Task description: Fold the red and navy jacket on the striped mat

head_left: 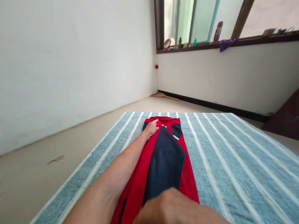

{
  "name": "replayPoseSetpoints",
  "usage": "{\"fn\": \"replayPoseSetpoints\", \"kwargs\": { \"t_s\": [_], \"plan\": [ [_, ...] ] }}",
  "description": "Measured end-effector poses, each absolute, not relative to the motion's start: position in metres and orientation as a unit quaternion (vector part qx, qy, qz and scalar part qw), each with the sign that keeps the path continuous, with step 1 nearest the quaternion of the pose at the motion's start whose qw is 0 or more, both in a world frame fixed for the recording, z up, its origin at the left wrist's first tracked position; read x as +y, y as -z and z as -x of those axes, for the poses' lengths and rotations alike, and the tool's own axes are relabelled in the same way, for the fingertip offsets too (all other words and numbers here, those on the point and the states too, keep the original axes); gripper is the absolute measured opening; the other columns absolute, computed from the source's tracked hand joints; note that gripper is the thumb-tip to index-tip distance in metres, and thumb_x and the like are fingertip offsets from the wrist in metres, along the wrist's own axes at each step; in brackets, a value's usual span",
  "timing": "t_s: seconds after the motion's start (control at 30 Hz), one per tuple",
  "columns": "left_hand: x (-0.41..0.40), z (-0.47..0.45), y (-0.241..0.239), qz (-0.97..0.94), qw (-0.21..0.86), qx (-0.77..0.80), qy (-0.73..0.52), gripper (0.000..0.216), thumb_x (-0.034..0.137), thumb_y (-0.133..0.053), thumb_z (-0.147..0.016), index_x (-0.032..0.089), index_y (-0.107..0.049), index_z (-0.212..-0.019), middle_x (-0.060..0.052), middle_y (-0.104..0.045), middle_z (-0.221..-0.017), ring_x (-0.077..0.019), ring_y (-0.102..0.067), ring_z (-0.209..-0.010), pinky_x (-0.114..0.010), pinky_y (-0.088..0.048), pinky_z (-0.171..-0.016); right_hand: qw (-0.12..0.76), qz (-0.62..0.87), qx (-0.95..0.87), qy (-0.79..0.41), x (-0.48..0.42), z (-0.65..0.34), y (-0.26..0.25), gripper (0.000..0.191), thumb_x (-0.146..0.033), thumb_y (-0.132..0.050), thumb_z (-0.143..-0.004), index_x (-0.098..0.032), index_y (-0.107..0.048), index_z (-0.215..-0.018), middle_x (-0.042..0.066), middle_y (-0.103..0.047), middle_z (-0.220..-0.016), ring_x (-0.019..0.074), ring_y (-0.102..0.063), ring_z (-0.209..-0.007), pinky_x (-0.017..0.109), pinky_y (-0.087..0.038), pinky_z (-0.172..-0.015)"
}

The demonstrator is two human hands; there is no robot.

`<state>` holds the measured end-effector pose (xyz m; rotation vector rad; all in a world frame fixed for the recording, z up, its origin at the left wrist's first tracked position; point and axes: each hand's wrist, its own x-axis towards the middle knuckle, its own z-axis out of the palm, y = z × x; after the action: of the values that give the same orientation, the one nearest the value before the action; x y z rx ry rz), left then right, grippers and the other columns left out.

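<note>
**Two hands on a folded red and navy garment**

A bare room with white walls and a pale floor holds a blue-and-white striped sheet spread flat, and on it a red and navy garment lies folded into a long narrow strip running away from the camera.

Nearest the camera, the right hand sits at the bottom edge of the view, seen from the back with the knuckles up. Its fingers curl downward onto the near end of the garment, where the navy panel meets the red. Whether it pinches the cloth or merely presses on it cannot be told, since the fingertips are hidden under the hand.

Further off, the left forearm stretches along the left edge of the strip. The left hand lies at the far end of the garment, palm down and fingers loosely spread, resting flat on the red cloth just beside the collar. It grips nothing; it only touches the fabric.

Beyond the sheet, a broom lies on the floor against the far wall. Above it a window sill carries a small round red mirror, a few bottles and a purple cloth.
</note>
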<state>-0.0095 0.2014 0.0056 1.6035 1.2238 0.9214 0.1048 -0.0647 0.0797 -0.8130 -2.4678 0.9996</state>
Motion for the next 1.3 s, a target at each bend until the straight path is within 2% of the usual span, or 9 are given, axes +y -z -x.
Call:
{"fn": "replayPoseSetpoints", "kwargs": {
  "t_s": [0.13,0.23,0.37,0.57,0.7,0.83,0.97,1.17,1.3],
  "plan": [
    [0.203,0.002,-0.004,-0.693,0.369,0.506,-0.356,0.053,0.011,-0.061,-0.081,0.014,-0.048,-0.132,-0.013,-0.052,-0.134,-0.0248,-0.050,-0.122,-0.044,-0.039,-0.102,0.277,0.452,-0.830,-0.171,-0.017,-0.122,-0.066,0.030,-0.039,-0.048,-0.092,-0.021,-0.061,-0.113,0.008,-0.065,-0.106,0.0209,-0.060,-0.099,0.037,-0.047,-0.089],
    [0.203,-0.001,-0.003,-0.729,0.305,0.518,-0.328,0.043,0.009,-0.059,-0.082,0.013,-0.053,-0.125,-0.011,-0.055,-0.131,-0.0240,-0.049,-0.122,-0.046,-0.035,-0.104,0.221,0.526,-0.816,-0.086,0.013,-0.133,-0.032,0.061,-0.054,-0.052,-0.086,-0.017,-0.046,-0.134,0.016,-0.046,-0.136,0.0308,-0.039,-0.129,0.049,-0.033,-0.104],
    [0.196,-0.005,-0.005,-0.768,0.221,0.525,-0.292,0.043,0.003,-0.052,-0.080,0.016,-0.057,-0.121,-0.007,-0.058,-0.128,-0.0217,-0.048,-0.122,-0.037,-0.032,-0.106,0.142,0.557,-0.815,-0.074,0.024,-0.139,0.003,0.079,-0.068,-0.034,-0.087,-0.013,-0.032,-0.143,0.018,-0.026,-0.149,0.0323,-0.018,-0.139,0.049,-0.021,-0.110],
    [0.174,-0.011,-0.014,-0.811,0.126,0.522,-0.233,0.038,0.006,-0.046,-0.082,0.013,-0.058,-0.118,-0.013,-0.042,-0.140,-0.0261,-0.035,-0.131,-0.037,-0.025,-0.109,0.131,0.561,-0.815,-0.064,0.021,-0.140,0.007,0.079,-0.071,-0.028,-0.087,-0.016,-0.031,-0.144,0.016,-0.025,-0.150,0.0315,-0.017,-0.139,0.049,-0.018,-0.110],
    [0.164,-0.016,-0.012,-0.844,0.122,0.495,-0.168,0.037,0.020,-0.044,-0.091,0.015,-0.051,-0.127,-0.010,-0.032,-0.148,-0.0211,-0.024,-0.137,-0.035,-0.017,-0.112,0.118,0.566,-0.814,-0.052,0.022,-0.141,0.007,0.080,-0.072,-0.027,-0.086,-0.016,-0.031,-0.144,0.016,-0.026,-0.150,0.0324,-0.017,-0.139,0.050,-0.014,-0.110],
    [0.160,-0.020,0.000,-0.845,0.149,0.502,-0.107,0.051,0.040,-0.042,-0.093,0.019,-0.036,-0.139,-0.011,-0.027,-0.152,-0.0251,-0.019,-0.139,-0.050,-0.013,-0.111,0.106,0.570,-0.813,-0.047,0.020,-0.142,0.005,0.079,-0.071,-0.029,-0.086,-0.017,-0.030,-0.144,0.017,-0.026,-0.149,0.0333,-0.019,-0.138,0.052,-0.014,-0.109],
    [0.154,-0.020,0.001,-0.841,0.160,0.509,-0.091,0.055,0.041,-0.041,-0.094,0.018,-0.030,-0.142,-0.012,-0.020,-0.154,-0.0251,-0.013,-0.141,-0.054,-0.008,-0.110,0.104,0.571,-0.813,-0.047,0.020,-0.143,0.006,0.079,-0.071,-0.031,-0.086,-0.017,-0.030,-0.144,0.017,-0.027,-0.149,0.0336,-0.019,-0.138,0.052,-0.015,-0.108],
    [0.110,-0.003,-0.026,-0.839,0.171,0.505,-0.110,0.050,0.037,-0.051,-0.089,0.016,-0.043,-0.134,-0.012,-0.025,-0.152,-0.0278,-0.018,-0.140,-0.050,-0.008,-0.112,0.120,0.564,-0.816,-0.041,0.021,-0.143,0.011,0.082,-0.073,-0.030,-0.085,-0.015,-0.032,-0.143,0.018,-0.027,-0.149,0.0348,-0.020,-0.137,0.054,-0.014,-0.108],
    [0.050,0.027,-0.041,-0.827,0.175,0.512,-0.155,0.050,0.030,-0.061,-0.081,0.016,-0.051,-0.127,-0.013,-0.039,-0.145,-0.0271,-0.032,-0.134,-0.040,-0.023,-0.110,0.138,0.558,-0.817,-0.042,0.020,-0.141,0.011,0.075,-0.069,-0.035,-0.086,-0.017,-0.036,-0.141,0.018,-0.031,-0.147,0.0333,-0.023,-0.136,0.053,-0.018,-0.107]
  ]
}}
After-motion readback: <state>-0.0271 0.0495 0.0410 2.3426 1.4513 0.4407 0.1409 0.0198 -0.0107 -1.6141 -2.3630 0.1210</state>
